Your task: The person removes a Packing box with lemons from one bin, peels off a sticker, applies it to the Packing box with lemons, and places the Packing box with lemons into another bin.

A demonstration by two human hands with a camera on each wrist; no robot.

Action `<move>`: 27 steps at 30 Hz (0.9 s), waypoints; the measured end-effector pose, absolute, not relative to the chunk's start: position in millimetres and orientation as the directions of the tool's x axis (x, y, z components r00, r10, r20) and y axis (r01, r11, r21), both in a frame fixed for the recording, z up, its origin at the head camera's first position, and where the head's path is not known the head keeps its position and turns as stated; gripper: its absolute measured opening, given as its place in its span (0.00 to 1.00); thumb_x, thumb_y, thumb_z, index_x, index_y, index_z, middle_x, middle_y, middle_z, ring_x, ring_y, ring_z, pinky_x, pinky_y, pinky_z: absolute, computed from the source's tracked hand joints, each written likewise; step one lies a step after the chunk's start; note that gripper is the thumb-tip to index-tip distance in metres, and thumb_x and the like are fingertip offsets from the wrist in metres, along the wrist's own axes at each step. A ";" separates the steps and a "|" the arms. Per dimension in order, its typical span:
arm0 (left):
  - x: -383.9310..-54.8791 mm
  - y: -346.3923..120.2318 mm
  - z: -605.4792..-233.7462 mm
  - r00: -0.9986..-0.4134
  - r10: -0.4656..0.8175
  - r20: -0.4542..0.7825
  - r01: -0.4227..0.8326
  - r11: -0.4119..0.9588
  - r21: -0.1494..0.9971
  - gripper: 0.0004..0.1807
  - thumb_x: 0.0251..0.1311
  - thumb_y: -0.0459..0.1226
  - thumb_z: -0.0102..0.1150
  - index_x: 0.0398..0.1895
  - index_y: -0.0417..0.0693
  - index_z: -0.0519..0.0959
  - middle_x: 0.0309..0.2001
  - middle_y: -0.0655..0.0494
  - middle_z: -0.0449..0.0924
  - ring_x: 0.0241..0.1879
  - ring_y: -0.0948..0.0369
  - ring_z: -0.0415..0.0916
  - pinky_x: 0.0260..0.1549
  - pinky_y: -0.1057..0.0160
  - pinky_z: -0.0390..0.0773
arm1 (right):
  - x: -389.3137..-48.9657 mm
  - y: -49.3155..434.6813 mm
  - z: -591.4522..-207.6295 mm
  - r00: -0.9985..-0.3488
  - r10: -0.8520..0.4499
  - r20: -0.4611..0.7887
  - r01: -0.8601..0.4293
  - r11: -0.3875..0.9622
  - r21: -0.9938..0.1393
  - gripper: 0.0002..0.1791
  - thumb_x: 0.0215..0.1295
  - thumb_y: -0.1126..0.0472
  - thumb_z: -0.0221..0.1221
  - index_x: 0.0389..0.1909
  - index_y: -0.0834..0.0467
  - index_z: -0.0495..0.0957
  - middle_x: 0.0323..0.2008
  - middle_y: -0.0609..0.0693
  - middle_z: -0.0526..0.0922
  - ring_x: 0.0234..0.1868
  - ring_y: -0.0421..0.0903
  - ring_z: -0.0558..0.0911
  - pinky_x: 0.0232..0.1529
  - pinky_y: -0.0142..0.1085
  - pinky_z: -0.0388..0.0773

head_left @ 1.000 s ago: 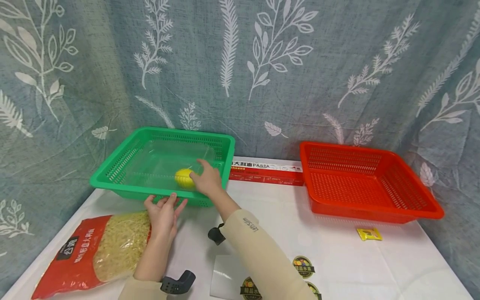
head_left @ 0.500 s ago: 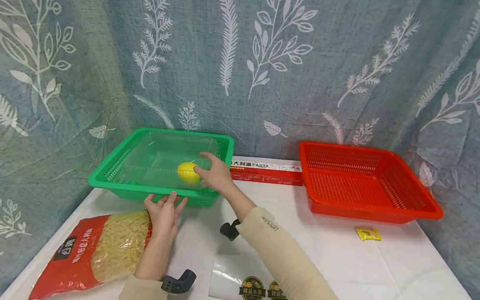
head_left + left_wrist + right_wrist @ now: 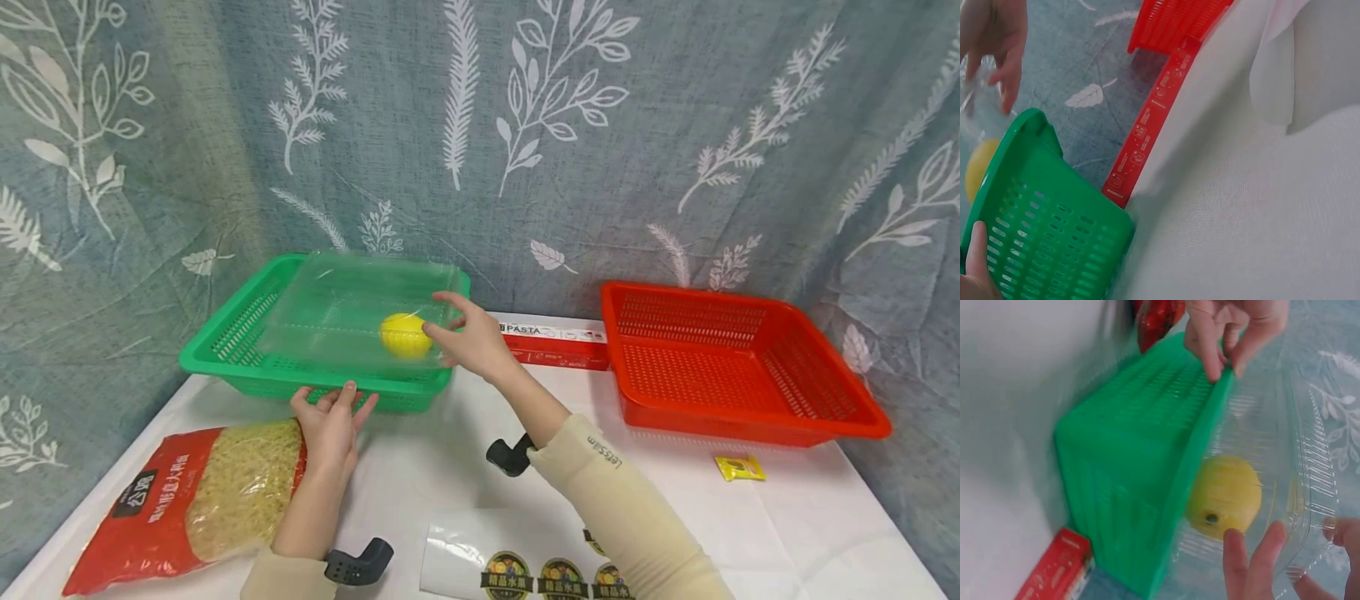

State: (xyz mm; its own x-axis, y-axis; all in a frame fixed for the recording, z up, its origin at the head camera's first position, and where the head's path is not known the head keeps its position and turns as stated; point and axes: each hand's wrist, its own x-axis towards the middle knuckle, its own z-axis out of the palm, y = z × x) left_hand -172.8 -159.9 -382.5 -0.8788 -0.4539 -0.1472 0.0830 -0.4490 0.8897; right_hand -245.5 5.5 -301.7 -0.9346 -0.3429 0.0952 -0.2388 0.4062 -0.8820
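My left hand point(image 3: 327, 433) grips the near rim of a green plastic basket point(image 3: 225, 372); in the right wrist view its fingers and thumb pinch that rim. My right hand point(image 3: 478, 340) holds the right end of a clear plastic box point(image 3: 1300, 487). The box is raised and tilted over the basket. A yellow, lemon-like fruit point(image 3: 405, 336) shows through the clear plastic at the box's near right corner, close to my right fingers. In the left wrist view the basket point(image 3: 1054, 225) hides most of the fruit.
A red basket point(image 3: 738, 427) stands on the right, with a small yellow packet point(image 3: 739, 468) before it. A red-and-white pasta box point(image 3: 555, 348) lies at the back. A pasta bag point(image 3: 195, 500) lies front left, and a sheet of round stickers point(image 3: 457, 554) in front.
My right hand has moved right and a little up, taking the clear box and the yellow fruit along, up from inside the green basket. My left hand has stayed on the rim.
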 end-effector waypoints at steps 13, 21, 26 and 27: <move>-176.3 -162.3 -379.8 -0.884 -0.450 -0.127 0.103 -0.451 0.886 0.32 0.66 0.31 0.43 0.62 0.47 0.34 0.40 0.52 0.58 0.37 0.64 0.71 0.46 0.65 0.75 | -230.9 46.8 -274.5 -0.939 -0.311 0.148 -0.280 0.438 -0.854 0.26 0.59 0.52 0.59 0.60 0.45 0.68 0.46 0.53 0.76 0.45 0.47 0.76 0.27 0.36 0.79; -176.8 -161.9 -380.1 -0.883 -0.443 -0.152 0.070 -0.446 0.892 0.34 0.66 0.31 0.43 0.63 0.47 0.33 0.40 0.52 0.58 0.39 0.65 0.72 0.47 0.66 0.74 | -215.7 73.0 -265.8 -0.940 -0.318 0.122 -0.257 0.427 -0.867 0.25 0.59 0.51 0.59 0.59 0.43 0.69 0.45 0.52 0.76 0.42 0.46 0.77 0.28 0.39 0.80; -175.6 -162.6 -379.4 -0.881 -0.448 -0.151 0.069 -0.438 0.896 0.32 0.66 0.31 0.42 0.63 0.47 0.34 0.40 0.52 0.58 0.37 0.66 0.72 0.47 0.66 0.74 | -207.5 87.3 -264.8 -0.939 -0.324 0.113 -0.260 0.459 -0.850 0.26 0.59 0.50 0.59 0.59 0.42 0.68 0.45 0.53 0.76 0.33 0.46 0.80 0.29 0.37 0.80; -175.7 -162.6 -379.3 -0.881 -0.448 -0.149 0.073 -0.439 0.895 0.32 0.66 0.30 0.42 0.62 0.47 0.34 0.40 0.52 0.58 0.37 0.66 0.72 0.47 0.66 0.74 | -205.9 90.5 -264.8 -0.938 -0.327 0.119 -0.270 0.469 -0.841 0.26 0.59 0.51 0.59 0.60 0.43 0.68 0.44 0.54 0.76 0.32 0.46 0.80 0.29 0.37 0.80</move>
State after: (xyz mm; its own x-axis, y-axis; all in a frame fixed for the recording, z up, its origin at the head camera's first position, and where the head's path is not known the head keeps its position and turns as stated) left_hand -175.7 -162.6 -379.3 -0.8814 -0.4484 -0.1485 0.0726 -0.4393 0.8954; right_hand -205.9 90.5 -264.8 -0.9377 -0.3266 0.1186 -0.2696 0.4689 -0.8411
